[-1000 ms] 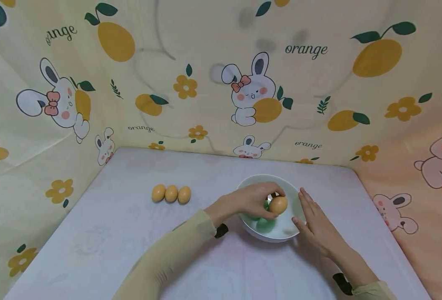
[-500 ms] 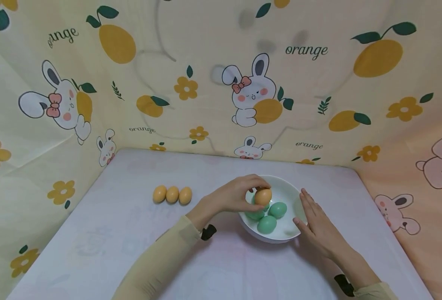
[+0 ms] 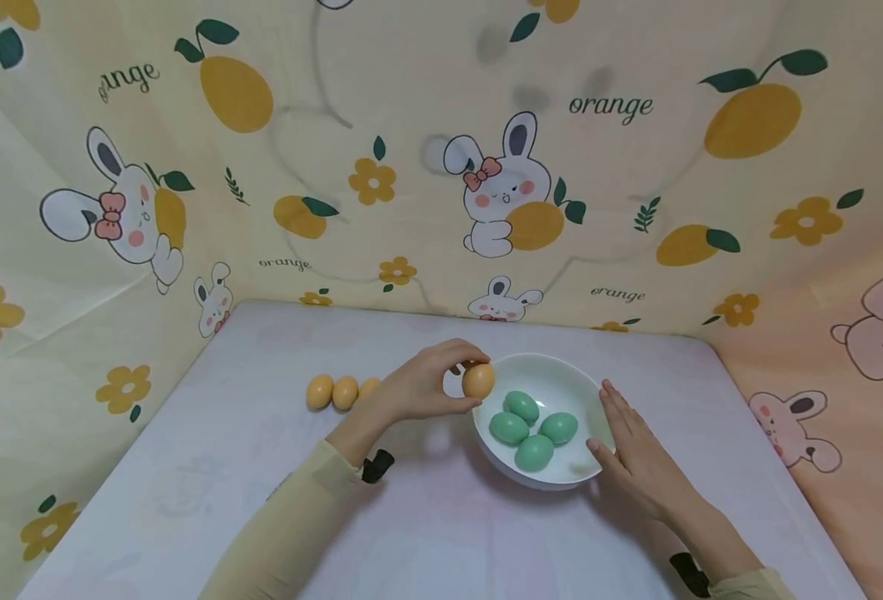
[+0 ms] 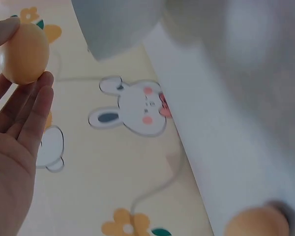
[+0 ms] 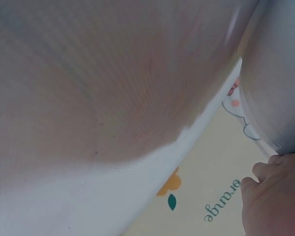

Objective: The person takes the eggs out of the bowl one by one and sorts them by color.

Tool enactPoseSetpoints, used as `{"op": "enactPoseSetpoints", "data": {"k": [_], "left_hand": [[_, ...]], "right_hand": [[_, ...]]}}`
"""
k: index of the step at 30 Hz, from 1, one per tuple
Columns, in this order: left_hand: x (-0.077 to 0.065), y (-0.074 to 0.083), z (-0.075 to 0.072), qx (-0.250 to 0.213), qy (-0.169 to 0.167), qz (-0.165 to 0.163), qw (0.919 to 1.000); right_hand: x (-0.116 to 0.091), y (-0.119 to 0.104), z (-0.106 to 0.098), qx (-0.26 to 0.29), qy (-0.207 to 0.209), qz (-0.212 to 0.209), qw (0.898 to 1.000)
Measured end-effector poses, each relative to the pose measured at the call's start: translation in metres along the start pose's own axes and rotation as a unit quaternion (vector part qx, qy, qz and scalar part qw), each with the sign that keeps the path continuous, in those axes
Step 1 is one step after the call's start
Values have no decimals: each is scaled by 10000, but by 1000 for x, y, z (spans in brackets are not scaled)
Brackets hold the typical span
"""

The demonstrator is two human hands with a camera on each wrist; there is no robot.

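Note:
My left hand (image 3: 419, 385) pinches a light brown egg (image 3: 478, 381) between thumb and fingertips, just off the left rim of a white bowl (image 3: 580, 387). The left wrist view shows the same egg (image 4: 25, 53) held clear of the bowl (image 4: 118, 24), which is blurred there. Several green eggs (image 3: 535, 452) lie inside the bowl. Against the bowl's right side rests my right hand (image 3: 640, 454), fingers straight. In the right wrist view, that hand (image 5: 275, 196) touches the bowl's outer wall (image 5: 278, 73).
Three more brown eggs (image 3: 345, 392) stand in a row on the white-covered table (image 3: 261, 467), left of the bowl. The rightmost is partly hidden by my left hand. A printed cloth (image 3: 411, 167) with rabbits and oranges hangs behind and at both sides.
My left hand has lifted the brown egg up and leftward out of the bowl, uncovering the green eggs. The right hand stays at the bowl's side.

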State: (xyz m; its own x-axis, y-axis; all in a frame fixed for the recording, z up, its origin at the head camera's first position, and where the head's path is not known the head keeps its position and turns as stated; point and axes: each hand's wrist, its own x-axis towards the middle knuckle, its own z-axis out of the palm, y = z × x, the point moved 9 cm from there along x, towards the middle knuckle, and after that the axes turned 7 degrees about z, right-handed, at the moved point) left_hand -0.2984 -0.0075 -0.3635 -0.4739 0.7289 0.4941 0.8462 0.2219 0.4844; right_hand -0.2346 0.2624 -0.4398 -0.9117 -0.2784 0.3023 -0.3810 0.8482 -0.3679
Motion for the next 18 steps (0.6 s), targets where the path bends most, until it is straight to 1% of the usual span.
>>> {"op": "enactPoseSetpoints", "data": {"k": [4,7,13,18], "left_hand": [[-12,-9,-10,65,103,-149,9998],[-21,-18,-17,148,131,-321,9993],[-39,-40,-28,329,70,-763,9965],[-53,-57,-32,446,-25,-1102,9929]], "right_hand": [[-1,0,0,-27,4,11,10000],[-1,1,1,-33,2,28,10000],[-1,1,1,-43,-9,47,10000],[-1,1,1,-33,-54,81,9999]]}}
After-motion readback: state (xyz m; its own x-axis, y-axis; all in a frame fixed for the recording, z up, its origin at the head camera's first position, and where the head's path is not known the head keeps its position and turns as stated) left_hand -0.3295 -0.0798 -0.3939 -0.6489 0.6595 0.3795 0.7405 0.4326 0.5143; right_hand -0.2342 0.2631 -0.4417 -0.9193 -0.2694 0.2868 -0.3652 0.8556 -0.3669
